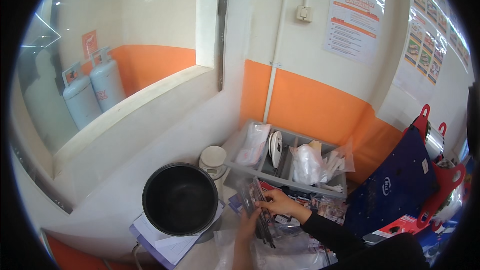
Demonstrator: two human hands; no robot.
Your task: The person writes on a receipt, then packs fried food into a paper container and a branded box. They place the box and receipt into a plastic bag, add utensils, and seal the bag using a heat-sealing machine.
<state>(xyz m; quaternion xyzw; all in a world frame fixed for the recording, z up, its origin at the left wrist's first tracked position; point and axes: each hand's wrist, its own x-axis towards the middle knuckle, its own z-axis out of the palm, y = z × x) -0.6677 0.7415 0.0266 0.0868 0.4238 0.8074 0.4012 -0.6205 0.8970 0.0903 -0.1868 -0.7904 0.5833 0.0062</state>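
Both hands are together at the lower middle of the view, just in front of a grey divided tray [234, 167]. My left hand [248, 223] is closed around a bundle of thin dark sticks [263, 228], which look partly wrapped in clear plastic; their exact kind cannot be told. My right hand [279, 203] pinches the same bundle from the right, near its upper part. Clear plastic bags [290, 249] and printed leaflets [330, 208] lie under and beside the hands.
Left of my hands, a black round pot [180, 199] rests over papers [174, 249]. A white kitchen scale [213, 157] stands behind it. The tray holds plastic packets [255, 144] and a round white device [276, 149]. A blue panel [393, 183] leans at right.
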